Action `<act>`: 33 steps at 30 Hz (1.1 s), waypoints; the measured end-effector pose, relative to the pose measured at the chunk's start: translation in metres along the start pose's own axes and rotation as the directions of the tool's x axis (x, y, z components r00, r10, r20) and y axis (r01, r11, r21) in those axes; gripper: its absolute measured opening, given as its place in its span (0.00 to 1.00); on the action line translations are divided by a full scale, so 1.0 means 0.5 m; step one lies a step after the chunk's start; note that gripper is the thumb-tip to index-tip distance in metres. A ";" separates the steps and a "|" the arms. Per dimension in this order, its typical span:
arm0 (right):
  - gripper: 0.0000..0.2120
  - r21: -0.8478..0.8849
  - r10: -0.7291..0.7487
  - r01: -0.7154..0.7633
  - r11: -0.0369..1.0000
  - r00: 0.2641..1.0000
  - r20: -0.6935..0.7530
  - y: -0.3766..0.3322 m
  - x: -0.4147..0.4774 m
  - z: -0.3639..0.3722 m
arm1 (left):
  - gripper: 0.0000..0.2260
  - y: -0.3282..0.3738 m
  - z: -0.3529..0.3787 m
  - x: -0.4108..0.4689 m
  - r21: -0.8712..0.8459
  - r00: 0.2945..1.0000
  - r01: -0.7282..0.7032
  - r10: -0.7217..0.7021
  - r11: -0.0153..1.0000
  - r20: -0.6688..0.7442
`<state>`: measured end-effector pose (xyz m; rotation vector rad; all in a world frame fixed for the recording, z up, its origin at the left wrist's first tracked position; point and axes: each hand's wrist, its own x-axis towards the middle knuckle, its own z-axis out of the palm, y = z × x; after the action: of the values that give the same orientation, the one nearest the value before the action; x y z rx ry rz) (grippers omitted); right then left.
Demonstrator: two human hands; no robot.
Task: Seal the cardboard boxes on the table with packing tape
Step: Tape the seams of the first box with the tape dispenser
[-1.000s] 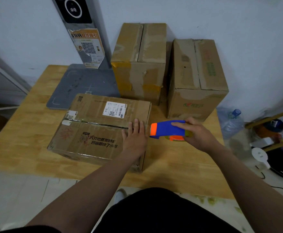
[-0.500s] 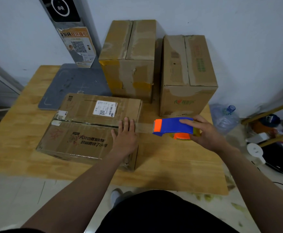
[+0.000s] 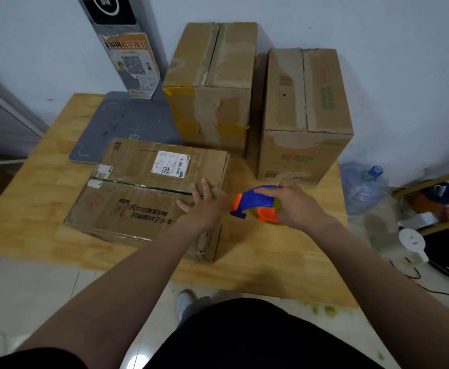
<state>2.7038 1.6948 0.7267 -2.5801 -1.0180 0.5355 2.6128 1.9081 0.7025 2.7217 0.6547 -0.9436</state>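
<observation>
A flat cardboard box [image 3: 138, 193] with a white shipping label lies near the front of the wooden table [image 3: 31, 203]. My left hand [image 3: 202, 206] presses flat, fingers spread, on the box's right end at its centre seam. My right hand [image 3: 295, 206] grips a blue and orange tape dispenser [image 3: 255, 202] just right of that box, tilted nose-down over the box's right edge. A strip of clear tape runs from the dispenser to under my left hand. Two taller boxes stand behind: one [image 3: 212, 83] at the centre back, one [image 3: 306, 113] at the right back.
A grey scale platform [image 3: 122, 123] with an upright column [image 3: 122, 41] stands at the back left of the table. A water jug [image 3: 361, 187], a white device [image 3: 412, 243] and cables lie on the floor to the right. The wall is close behind.
My right hand has tipped the dispenser nose-down and brought it lower beside the box's right end. My left hand stays pressed on the box top.
</observation>
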 end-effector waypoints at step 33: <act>0.29 -0.018 0.380 -0.397 0.918 0.863 0.332 0.113 0.038 0.119 | 0.51 0.021 -0.012 -0.014 -0.003 1.000 -0.017 0.017 1.000 0.011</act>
<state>2.7226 1.6778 0.6464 -2.7151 -0.5486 1.1132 2.6163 1.8983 0.7119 2.7131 0.6295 -0.9520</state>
